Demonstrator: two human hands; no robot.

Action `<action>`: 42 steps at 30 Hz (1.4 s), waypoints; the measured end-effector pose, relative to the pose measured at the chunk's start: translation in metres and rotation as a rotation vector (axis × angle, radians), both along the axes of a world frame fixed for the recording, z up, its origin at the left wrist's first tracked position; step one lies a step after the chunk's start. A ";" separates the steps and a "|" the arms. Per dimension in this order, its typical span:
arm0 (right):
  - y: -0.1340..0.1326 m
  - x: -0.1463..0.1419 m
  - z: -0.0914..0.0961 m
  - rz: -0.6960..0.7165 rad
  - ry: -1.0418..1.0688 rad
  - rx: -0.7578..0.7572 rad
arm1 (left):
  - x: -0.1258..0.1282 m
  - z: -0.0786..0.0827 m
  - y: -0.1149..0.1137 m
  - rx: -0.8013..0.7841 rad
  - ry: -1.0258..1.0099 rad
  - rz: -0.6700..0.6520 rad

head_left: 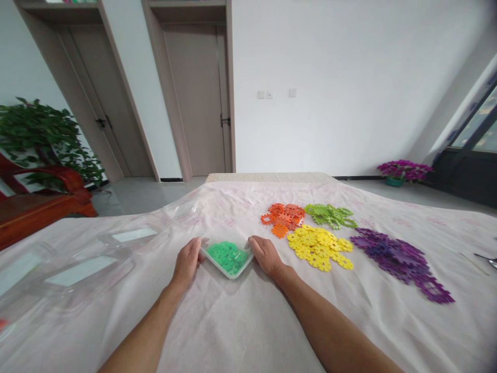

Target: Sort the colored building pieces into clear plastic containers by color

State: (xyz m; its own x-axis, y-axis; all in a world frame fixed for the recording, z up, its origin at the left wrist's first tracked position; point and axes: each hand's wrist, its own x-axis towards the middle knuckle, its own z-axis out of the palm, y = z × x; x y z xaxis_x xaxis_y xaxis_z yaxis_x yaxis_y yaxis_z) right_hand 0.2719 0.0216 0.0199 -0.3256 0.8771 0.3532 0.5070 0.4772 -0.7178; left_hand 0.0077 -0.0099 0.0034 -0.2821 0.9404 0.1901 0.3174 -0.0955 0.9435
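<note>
Between my two hands is a clear plastic container with green notched plastic pieces inside. My left hand grips its left corner, thumb on the rim. On the right corner, my right hand closes in the same way. The container is turned with one corner toward me; whether it rests on the cloth or is slightly raised, I cannot tell. To the right of my right hand lie loose piles: yellow round pieces, orange pieces, light green pieces and purple pieces.
A pale patterned cloth covers the table. Several clear plastic containers with white labels stand on the left. A dark utensil-like item lies at the far right. Beyond are a wooden chair, plants and doors.
</note>
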 end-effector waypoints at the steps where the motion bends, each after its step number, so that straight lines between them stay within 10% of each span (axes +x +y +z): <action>1: 0.000 0.000 0.000 0.005 0.001 -0.011 | 0.000 0.000 0.000 0.001 0.005 0.000; 42: 0.011 -0.004 -0.014 -0.086 0.202 -0.103 | 0.002 0.008 -0.005 -0.014 0.038 -0.003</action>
State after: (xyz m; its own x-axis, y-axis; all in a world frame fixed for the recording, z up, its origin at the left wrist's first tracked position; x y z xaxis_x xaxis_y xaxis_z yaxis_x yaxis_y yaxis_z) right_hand 0.2684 0.0330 0.0058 -0.1803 0.9333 0.3106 0.3839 0.3575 -0.8513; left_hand 0.0094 -0.0146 0.0110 -0.2720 0.9439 0.1872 0.3530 -0.0831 0.9319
